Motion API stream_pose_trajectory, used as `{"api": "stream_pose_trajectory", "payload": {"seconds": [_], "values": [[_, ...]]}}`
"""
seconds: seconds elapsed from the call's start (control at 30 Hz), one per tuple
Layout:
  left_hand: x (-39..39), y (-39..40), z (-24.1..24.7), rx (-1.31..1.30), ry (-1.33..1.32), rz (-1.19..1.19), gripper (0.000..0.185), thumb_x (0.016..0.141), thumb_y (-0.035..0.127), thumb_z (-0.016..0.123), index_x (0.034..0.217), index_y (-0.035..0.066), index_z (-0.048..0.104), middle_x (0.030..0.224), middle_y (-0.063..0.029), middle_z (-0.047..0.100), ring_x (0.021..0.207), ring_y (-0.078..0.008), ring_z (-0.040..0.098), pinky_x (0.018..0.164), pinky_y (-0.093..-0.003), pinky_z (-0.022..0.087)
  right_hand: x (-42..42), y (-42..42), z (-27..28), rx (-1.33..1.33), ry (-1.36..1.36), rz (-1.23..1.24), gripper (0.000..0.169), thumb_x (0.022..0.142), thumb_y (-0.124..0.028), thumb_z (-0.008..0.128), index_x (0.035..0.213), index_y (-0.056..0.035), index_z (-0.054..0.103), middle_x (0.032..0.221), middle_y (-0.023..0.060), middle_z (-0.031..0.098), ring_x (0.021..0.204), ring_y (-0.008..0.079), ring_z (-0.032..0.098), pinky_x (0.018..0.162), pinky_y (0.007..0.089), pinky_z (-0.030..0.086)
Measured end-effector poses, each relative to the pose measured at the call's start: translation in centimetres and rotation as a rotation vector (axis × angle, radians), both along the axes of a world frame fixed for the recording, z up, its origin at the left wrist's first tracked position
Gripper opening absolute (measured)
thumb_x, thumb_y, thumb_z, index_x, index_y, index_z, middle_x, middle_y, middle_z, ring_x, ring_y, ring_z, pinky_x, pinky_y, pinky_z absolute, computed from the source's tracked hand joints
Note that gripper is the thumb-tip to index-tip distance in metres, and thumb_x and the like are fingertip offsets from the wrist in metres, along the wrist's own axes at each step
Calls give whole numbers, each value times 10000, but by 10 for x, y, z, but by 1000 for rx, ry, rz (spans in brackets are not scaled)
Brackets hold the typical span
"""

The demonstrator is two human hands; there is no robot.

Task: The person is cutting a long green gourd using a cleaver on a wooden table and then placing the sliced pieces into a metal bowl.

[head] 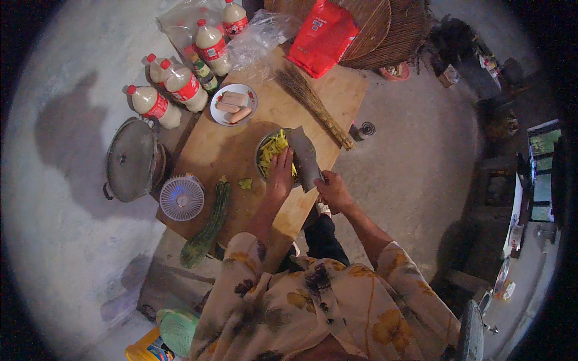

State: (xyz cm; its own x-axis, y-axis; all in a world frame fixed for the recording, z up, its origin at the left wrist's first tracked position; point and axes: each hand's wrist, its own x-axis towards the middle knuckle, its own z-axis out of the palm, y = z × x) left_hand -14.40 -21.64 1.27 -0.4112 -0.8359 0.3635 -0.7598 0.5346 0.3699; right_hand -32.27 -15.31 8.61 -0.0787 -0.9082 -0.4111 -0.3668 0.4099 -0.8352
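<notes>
My right hand (335,191) grips the handle of a cleaver (303,155). Its broad grey blade lies across the right side of a round metal bowl (258,158) and hides part of it. Inside the bowl are pale yellow-green vegetable strips (272,151). Over these strips rests my left hand (281,173), fingers extended beside the blade, with nothing visibly grasped. A long dark-green squash (207,230), probably a zucchini, lies left of my left forearm. Near its stem end sits a small green vegetable scrap (245,183).
The wooden table (194,158) carries a plate (214,115) of sausages (235,99), a small fan (182,198), a straw whisk broom (318,106) and a red bag (323,38). Several filled plastic bottles (185,88) and a lidded pot (131,160) stand along the left.
</notes>
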Motion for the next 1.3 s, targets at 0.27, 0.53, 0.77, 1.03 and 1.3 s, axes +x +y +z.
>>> {"api": "stream_pose_trajectory", "payload": {"seconds": [0.27,0.53,0.77,1.03,1.3], "values": [[4,10,21,44,-25,-17,564,724,-4,552,1285,-17,495,1322,-153,477,1098,-323,481,953,-442,384,-21,3,-6,-11,191,-1,262,864,-229,601,924,25,591,670,159,600,579,283,621,559,431,473],[26,25,52,188,-113,56,391,805,42,532,1193,-12,533,1216,-169,541,1109,-341,507,957,-466,391,-8,4,-8,-83,87,-10,215,887,-200,574,845,10,560,595,56,541,504,140,530,464,327,422],[1,107,291,265,-174,-536,504,832,128,538,1316,28,443,1052,-206,582,840,-349,634,700,-462,540,-13,23,3,-237,281,43,184,883,-167,593,852,10,558,579,75,505,506,164,499,481,345,402],[-2,185,392,-179,-17,-526,504,860,256,506,1287,-12,489,1065,-227,596,894,-338,600,788,-496,495,24,43,33,-95,-11,30,180,914,-175,561,846,-9,537,587,32,506,488,119,490,448,314,401],[34,210,386,-85,30,-479,564,873,268,495,1364,0,418,1076,-238,594,911,-346,610,775,-470,522,46,69,23,-19,91,177,210,894,-210,583,925,-3,571,626,77,546,518,150,531,492,336,432]]}}
